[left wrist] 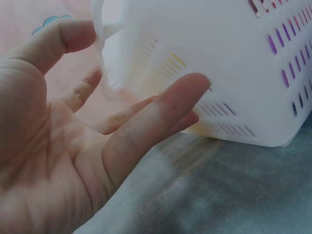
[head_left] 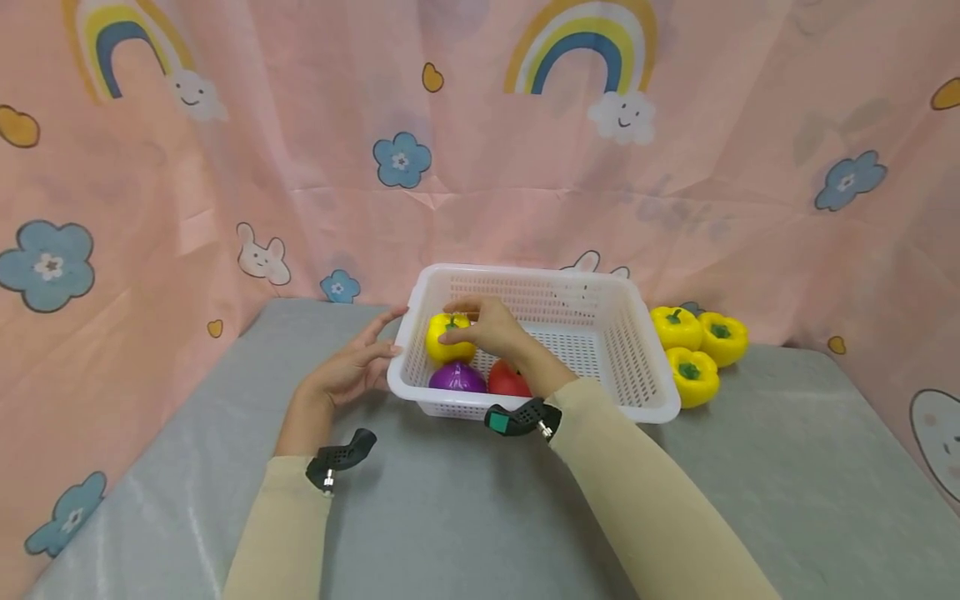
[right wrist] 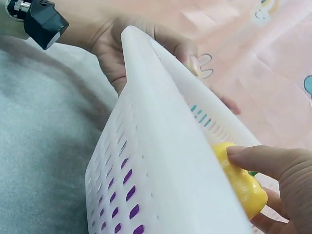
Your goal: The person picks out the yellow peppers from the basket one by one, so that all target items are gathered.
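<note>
My right hand reaches down into a white plastic basket and holds a yellow bell pepper near the left end. Thumb and fingers are on either side of the pepper in the right wrist view. Close in front of it lies a shiny, rounded purple vegetable. To its right is a red, round one, partly covered by my right wrist. Outside the basket, my left hand rests against the left end, its fingers spread and loosely extended at the rim and wall.
Beyond the basket's right end, three yellow bell peppers sit clustered on the grey tabletop. A pink patterned curtain hangs right behind the table. Slotted walls enclose the basket on all sides.
</note>
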Motion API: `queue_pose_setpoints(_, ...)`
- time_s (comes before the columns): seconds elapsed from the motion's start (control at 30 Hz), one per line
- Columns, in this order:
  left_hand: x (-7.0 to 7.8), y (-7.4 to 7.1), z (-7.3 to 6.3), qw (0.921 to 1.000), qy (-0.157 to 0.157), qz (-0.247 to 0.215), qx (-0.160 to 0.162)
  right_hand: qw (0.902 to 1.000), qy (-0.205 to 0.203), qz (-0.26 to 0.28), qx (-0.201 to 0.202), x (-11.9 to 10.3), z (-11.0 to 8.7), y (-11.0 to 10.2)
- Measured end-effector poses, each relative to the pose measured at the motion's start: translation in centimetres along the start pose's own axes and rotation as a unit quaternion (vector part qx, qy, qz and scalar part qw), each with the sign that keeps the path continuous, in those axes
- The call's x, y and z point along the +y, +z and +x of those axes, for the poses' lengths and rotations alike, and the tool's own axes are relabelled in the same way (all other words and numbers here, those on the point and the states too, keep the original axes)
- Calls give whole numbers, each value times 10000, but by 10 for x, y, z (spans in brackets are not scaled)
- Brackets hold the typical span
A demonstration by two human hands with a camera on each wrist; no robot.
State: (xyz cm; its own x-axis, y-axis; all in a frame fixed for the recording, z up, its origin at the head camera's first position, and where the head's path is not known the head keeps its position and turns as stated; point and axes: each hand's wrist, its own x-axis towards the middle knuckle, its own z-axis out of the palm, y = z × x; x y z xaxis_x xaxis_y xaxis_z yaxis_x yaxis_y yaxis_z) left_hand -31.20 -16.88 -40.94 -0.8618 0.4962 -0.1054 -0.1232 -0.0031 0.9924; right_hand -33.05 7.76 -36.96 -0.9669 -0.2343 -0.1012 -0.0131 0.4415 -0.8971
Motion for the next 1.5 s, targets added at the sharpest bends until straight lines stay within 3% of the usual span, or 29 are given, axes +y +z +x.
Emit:
queue_pose_setpoints(0.8, -1, 6, 5, 10000, 15, -79, -38, 9997, 76, -71, 207, 3, -7, -7)
queue_pose_setpoints(1.13, -3, 10, 4, 9998, 95, 118, -101, 9982, -528, -103, 254, -4, -17, -16)
queue_pose_setpoints(1.5, -3, 6, 2, 9998, 98, 165, 92, 9928, -1138, -111, 361, -28, -41, -37)
